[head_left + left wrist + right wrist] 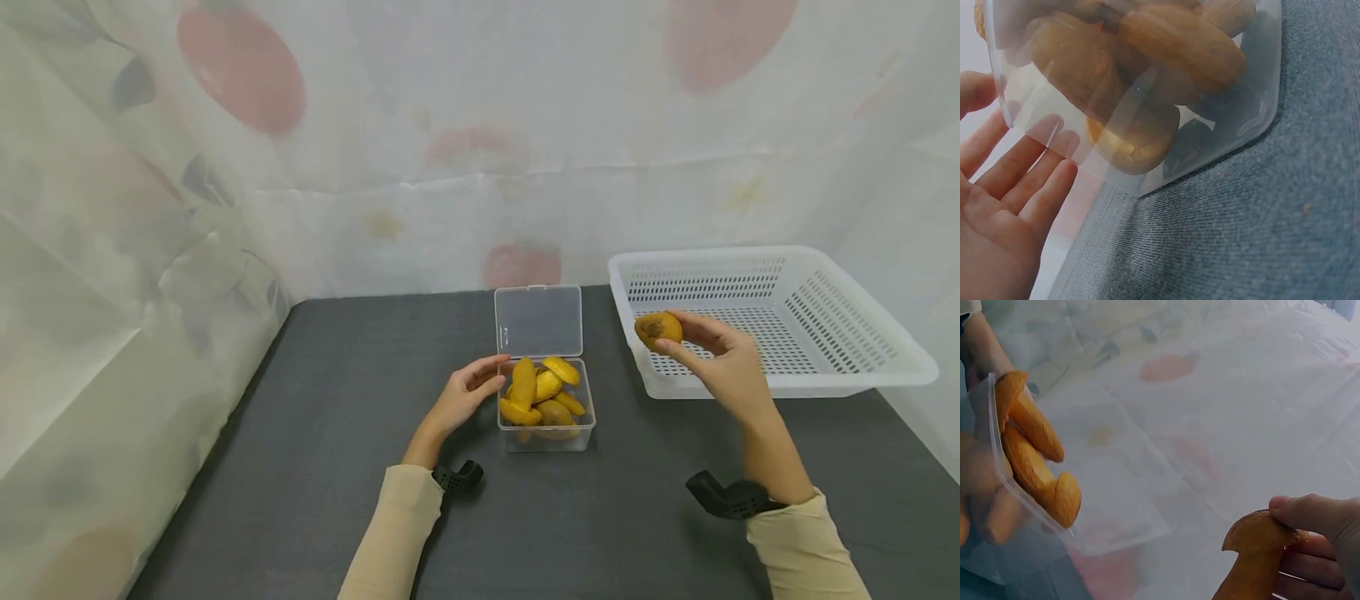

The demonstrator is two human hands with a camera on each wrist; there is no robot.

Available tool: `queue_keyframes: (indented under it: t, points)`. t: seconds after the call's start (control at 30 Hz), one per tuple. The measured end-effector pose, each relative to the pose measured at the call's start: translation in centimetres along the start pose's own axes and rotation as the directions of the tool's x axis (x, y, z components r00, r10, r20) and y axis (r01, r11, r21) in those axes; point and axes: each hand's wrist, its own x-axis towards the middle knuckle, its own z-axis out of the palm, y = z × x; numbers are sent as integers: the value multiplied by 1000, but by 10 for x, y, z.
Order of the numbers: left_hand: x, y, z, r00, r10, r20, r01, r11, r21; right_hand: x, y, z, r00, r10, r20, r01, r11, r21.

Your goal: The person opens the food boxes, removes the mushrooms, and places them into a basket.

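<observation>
A small clear plastic box (547,440) stands on the dark table with its hinged lid (538,321) raised at the back. Several yellow-brown mushrooms (549,386) fill it up to the rim; through its wall more mushrooms (1141,137) show in the left wrist view. At the box's left side, my left hand (465,396) touches the wall with its fingers extended. My right hand (723,362) pinches one mushroom (658,332) between thumb and fingers, in front of the white basket. In the right wrist view that mushroom (1254,550) shows its brown cap gripped and its stem pointing down.
A white perforated plastic basket (795,390) sits at the back right of the dark table (360,375). Pale sheeting (450,100) with fruit prints hangs behind and along the left. Each wrist wears a black camera mount (731,497).
</observation>
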Motion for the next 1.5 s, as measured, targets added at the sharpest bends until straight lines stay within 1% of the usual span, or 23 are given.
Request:
queue_keyframes:
  t: [0.13, 0.23, 0.4, 0.6, 0.67, 0.8, 1.0, 1.13, 1.23, 1.33, 1.5]
  points:
    - [0, 0, 0, 1000, -2, -4, 2, 1000, 9, 2, 5, -4, 999, 31, -19, -31, 999, -31]
    - [0, -1, 0, 1000, -2, -7, 2, 1000, 13, 2, 9, -6, 998, 53, -18, -54, 997, -52]
    - [0, -2, -1, 1000, 1, -5, -1, 1000, 10, 2, 18, -9, 995, 95, 11, -94, 993, -77]
    - [0, -3, -1, 1000, 12, -3, -12, 1000, 6, 2, 27, -10, 991, 131, 33, -125, 980, -154]
    - [0, -2, 0, 1000, 17, -2, -17, 1000, 10, 1, 29, -10, 989, 140, 38, -131, 976, -173]
    - [0, -1, 0, 1000, 26, 1, -26, 999, 18, 0, 26, -8, 987, 152, 49, -141, 974, -178]
    - [1, -1, 0, 1000, 23, 6, -23, 1000, 9, -1, 12, 2, 990, 114, 78, -102, 984, -147]
    - [1, -1, 0, 1000, 15, 8, -15, 1000, 3, -3, 4, 9, 989, 109, 101, -101, 992, -81]
    - [1, -1, 0, 1000, 18, 7, -18, 1000, 5, -5, 0, 16, 990, 81, 115, -75, 996, -55]
    - [0, -1, 1, 1000, 15, 3, -15, 1000, 11, -6, 0, 24, 990, 31, 135, -21, 997, -79]
    - [1, -1, 1, 1000, 4, 0, -4, 1000, 20, -12, -1, 40, 976, -14, 217, 38, 993, -110]
